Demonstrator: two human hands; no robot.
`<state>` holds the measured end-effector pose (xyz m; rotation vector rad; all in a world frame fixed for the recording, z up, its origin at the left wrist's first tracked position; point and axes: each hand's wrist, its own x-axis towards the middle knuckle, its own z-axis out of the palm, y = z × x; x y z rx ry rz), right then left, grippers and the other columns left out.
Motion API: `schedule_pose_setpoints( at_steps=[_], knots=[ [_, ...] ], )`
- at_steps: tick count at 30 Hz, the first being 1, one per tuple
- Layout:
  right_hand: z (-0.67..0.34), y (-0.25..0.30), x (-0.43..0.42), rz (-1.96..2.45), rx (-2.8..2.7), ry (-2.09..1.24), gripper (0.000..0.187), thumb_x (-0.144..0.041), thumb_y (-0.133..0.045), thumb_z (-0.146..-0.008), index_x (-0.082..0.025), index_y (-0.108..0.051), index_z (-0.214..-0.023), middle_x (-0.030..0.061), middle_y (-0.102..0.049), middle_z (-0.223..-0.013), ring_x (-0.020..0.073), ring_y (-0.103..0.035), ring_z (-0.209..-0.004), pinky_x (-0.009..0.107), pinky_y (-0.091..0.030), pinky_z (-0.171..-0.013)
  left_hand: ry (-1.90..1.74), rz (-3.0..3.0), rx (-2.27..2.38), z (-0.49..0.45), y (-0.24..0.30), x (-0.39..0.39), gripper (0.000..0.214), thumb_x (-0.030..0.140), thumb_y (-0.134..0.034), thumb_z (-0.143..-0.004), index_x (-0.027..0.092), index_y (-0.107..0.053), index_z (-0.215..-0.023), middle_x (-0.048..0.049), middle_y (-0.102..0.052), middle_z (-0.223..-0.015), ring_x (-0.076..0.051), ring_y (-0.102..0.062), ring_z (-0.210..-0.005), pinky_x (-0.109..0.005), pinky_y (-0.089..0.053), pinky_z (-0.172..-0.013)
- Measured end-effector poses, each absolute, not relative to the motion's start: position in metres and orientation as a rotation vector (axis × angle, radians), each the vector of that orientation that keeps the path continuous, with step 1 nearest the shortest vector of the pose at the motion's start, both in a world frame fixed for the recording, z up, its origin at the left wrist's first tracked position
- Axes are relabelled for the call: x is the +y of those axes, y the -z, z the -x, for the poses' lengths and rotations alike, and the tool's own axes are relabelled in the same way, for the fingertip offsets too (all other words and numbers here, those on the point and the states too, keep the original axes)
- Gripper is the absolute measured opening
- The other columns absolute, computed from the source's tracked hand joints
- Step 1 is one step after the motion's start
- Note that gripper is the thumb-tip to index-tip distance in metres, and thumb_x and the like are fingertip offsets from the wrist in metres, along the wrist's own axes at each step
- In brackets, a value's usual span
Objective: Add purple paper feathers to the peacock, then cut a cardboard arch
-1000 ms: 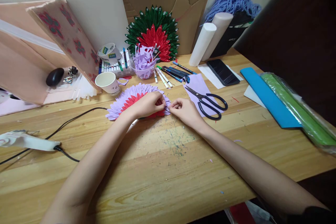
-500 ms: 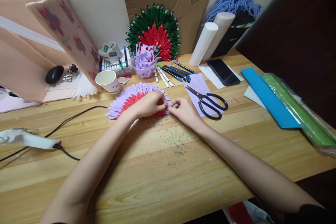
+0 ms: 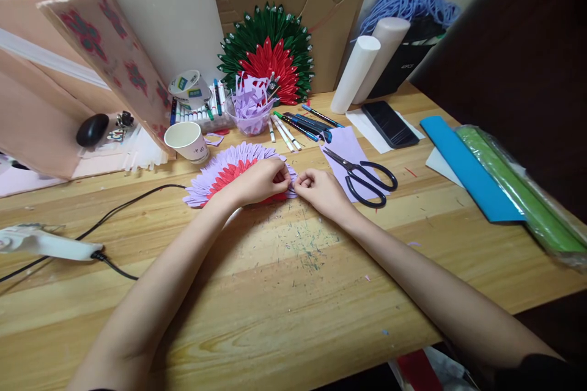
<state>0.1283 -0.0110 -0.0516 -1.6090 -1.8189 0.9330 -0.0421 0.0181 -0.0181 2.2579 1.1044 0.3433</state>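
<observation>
On the wooden table lies a half-round fan of paper petals (image 3: 215, 171), purple outside and red inside. My left hand (image 3: 263, 183) reaches across it, fingers curled and pinched at its right end. From the right, my right hand (image 3: 321, 192) meets it there, thumb and forefinger closed on the tip of a purple petal. The fingertips of both hands nearly touch, and what lies between them is mostly hidden. Right of my right hand, black-handled scissors (image 3: 362, 177) rest on a purple paper sheet (image 3: 346, 140).
Behind the fan stand a paper cup (image 3: 187, 140), a clear tub of purple scraps (image 3: 250, 110), several markers (image 3: 293, 128) and a green-and-red fan (image 3: 266, 30). A white glue gun (image 3: 55, 244) with a black cord lies left. A phone (image 3: 389, 124) and blue sheet (image 3: 468, 165) lie right.
Both hands keep the same pinch at the fan's right end, with hardly any movement. The whole view has shifted very slightly.
</observation>
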Motion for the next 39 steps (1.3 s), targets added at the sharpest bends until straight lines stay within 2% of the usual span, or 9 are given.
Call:
schedule_pose_setpoints(
  at_steps=[13,18,28,39],
  knots=[
    [-0.128,0.05,-0.013,1.619,-1.841,-0.852,0.007,-0.024,-0.06,-0.073,-0.018,-0.061,-0.07,-0.0001,-0.06,-0.062,0.0118,-0.05,-0.056,0.023,-0.035,-0.053,-0.355,-2.262,1.104,0.042,0.016,0.017,0.005,0.016,-0.052,-0.077,0.015,-0.057,-0.077,-0.0032,-0.061,-0.075,-0.013,-0.053,-0.065,-0.025,-0.041,-0.061],
    [-0.138,0.048,-0.011,1.42,-1.87,-0.926,0.007,-0.022,-0.059,-0.075,-0.017,-0.061,-0.08,-0.0031,-0.055,-0.061,0.0103,-0.047,-0.055,0.022,-0.033,-0.052,-0.355,-2.261,1.099,0.042,0.016,0.018,0.006,0.017,-0.053,-0.077,0.016,-0.058,-0.077,-0.0034,-0.061,-0.075,-0.013,-0.054,-0.064,-0.025,-0.041,-0.061],
    [-0.137,0.042,-0.009,1.299,-2.224,-0.61,0.007,-0.016,-0.058,-0.078,-0.019,-0.061,-0.073,-0.0002,-0.055,-0.068,0.0148,-0.05,-0.069,0.026,-0.036,-0.063,-0.375,-2.265,1.084,0.044,0.018,0.018,0.006,0.017,-0.053,-0.077,0.015,-0.059,-0.078,-0.0041,-0.062,-0.075,-0.013,-0.054,-0.065,-0.025,-0.041,-0.061],
    [-0.135,0.046,-0.006,1.32,-2.272,-0.547,0.009,-0.014,-0.057,-0.079,-0.019,-0.056,-0.071,0.0006,-0.056,-0.069,0.0161,-0.05,-0.071,0.027,-0.036,-0.065,-0.35,-2.262,1.112,0.041,0.015,0.017,0.005,0.014,-0.054,-0.076,0.013,-0.058,-0.076,-0.0033,-0.06,-0.072,-0.012,-0.052,-0.062,-0.024,-0.039,-0.059]
  ],
)
